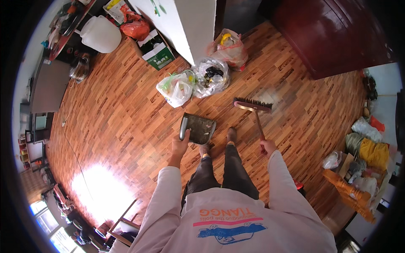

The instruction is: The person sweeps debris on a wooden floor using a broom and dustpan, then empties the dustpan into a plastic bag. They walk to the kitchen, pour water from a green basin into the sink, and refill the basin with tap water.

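My left hand (pixel 180 146) grips the near left side of a dustpan (pixel 200 129), the thumb lying over its rim. A few pale scraps rest in the dark, dirty pan. In my right hand (pixel 268 147) is the brown handle of a broom (pixel 253 106), its dark bristles pointing away from me, to the right of the pan. Beyond the dustpan, a white plastic bag (pixel 176 89) of rubbish sits against a clear plastic bag (pixel 211 77) with black and yellow waste inside. My two shoes show between the pan and the broom.
A reddish plastic bag (pixel 228 49) stands by the white wall end (pixel 196 38). Left of it are a green carton (pixel 158 57) and a white plastic drum (pixel 100 34). Dark red furniture (pixel 329 34) fills the upper right. A cable (pixel 73 148) crosses the wood-patterned floor (pixel 133 104).
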Demonstrator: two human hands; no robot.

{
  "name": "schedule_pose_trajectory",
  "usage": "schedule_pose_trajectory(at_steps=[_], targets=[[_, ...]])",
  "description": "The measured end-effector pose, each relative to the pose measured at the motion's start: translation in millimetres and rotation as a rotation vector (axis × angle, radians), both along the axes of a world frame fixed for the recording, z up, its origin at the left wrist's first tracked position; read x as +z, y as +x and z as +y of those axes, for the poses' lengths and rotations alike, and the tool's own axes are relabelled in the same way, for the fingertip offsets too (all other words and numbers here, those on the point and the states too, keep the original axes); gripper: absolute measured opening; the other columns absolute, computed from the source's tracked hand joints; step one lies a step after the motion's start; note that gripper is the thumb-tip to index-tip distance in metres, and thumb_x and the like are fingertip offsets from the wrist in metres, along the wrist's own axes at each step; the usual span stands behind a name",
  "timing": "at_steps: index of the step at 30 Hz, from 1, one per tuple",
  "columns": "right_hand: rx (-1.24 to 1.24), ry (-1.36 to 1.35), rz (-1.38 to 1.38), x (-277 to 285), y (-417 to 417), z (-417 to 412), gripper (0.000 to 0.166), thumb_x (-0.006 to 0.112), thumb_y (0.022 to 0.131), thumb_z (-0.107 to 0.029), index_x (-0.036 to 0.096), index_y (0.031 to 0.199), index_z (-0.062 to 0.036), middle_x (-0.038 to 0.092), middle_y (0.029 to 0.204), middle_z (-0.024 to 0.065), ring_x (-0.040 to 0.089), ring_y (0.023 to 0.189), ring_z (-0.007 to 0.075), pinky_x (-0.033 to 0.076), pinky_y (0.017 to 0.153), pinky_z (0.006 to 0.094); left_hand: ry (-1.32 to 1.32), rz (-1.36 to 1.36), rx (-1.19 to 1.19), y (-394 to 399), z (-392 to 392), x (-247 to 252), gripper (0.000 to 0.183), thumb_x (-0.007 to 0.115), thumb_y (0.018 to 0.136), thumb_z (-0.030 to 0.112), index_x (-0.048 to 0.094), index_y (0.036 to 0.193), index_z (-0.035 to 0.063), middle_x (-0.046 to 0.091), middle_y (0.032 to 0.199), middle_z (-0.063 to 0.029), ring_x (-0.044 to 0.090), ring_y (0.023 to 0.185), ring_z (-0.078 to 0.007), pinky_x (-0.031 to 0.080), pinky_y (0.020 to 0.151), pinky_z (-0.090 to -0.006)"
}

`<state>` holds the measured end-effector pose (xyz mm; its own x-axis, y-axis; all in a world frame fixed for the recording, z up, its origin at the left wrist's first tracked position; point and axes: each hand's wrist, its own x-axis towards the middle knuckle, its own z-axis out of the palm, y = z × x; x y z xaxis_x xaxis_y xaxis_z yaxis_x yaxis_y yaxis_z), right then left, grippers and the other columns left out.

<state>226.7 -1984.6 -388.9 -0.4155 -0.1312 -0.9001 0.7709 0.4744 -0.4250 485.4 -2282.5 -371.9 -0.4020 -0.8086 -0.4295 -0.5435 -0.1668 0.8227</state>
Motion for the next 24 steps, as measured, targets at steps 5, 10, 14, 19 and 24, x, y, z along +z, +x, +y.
schedule_pose_trajectory(at_steps=[5, 10, 14, 19, 24], targets=[[-0.118, -0.052, -0.026, -37, 2, -43, 0.007, 0.051, 0.08, -0.002, 0.047, 0.074, -0.0046, 0.047, 0.055, 0.0069, 0.046, 0.043, 0.0185, 0.039, 0.037, 0.0341, 0.052, -0.132, -0.131, -1, -4, -12, 0.043, 0.061, 0.084, 0.038, 0.057, 0.064, 0.001, 0.044, 0.053, -0.0014, 0.04, 0.054, -0.0085, 0.038, 0.05, -0.0303], [0.194, 0.004, -0.065, -74, 49, -57, 0.01, 0.05, 0.08, -0.002, 0.047, 0.088, -0.006, 0.046, 0.058, 0.0068, 0.045, 0.043, 0.0156, 0.035, 0.036, 0.0306, 0.151, -0.17, -0.21, -5, -11, 1, 0.042, 0.062, 0.083, 0.039, 0.059, 0.066, 0.0015, 0.049, 0.056, -0.0032, 0.046, 0.056, -0.0102, 0.04, 0.053, -0.0312], [0.441, 0.04, -0.128, -44, 84, -56, 0.007, 0.051, 0.079, -0.004, 0.049, 0.086, -0.0049, 0.045, 0.054, 0.0048, 0.046, 0.041, 0.0153, 0.035, 0.034, 0.0309, 0.085, -0.233, -0.304, 1, -12, 16, 0.039, 0.064, 0.081, 0.038, 0.06, 0.068, 0.0015, 0.052, 0.056, -0.0058, 0.049, 0.056, -0.0129, 0.042, 0.055, -0.0326], [0.562, -0.072, -0.211, -7, 109, -41, 0.005, 0.051, 0.079, -0.005, 0.05, 0.085, -0.0054, 0.046, 0.055, 0.0033, 0.046, 0.042, 0.0136, 0.035, 0.035, 0.0292, 0.087, -0.13, -0.27, 19, -12, 11, 0.033, 0.066, 0.079, 0.035, 0.062, 0.078, 0.0023, 0.053, 0.057, -0.0072, 0.051, 0.057, -0.0142, 0.043, 0.055, -0.0324], [0.417, -0.049, -0.166, 35, 123, -41, 0.009, 0.049, 0.079, -0.004, 0.05, 0.087, -0.0073, 0.046, 0.057, 0.0028, 0.045, 0.042, 0.0132, 0.034, 0.036, 0.0275, 0.002, -0.079, -0.277, 35, -11, 3, 0.032, 0.072, 0.073, 0.029, 0.059, 0.086, 0.0028, 0.061, 0.073, -0.0147, 0.059, 0.066, -0.0262, 0.045, 0.061, -0.0358]])
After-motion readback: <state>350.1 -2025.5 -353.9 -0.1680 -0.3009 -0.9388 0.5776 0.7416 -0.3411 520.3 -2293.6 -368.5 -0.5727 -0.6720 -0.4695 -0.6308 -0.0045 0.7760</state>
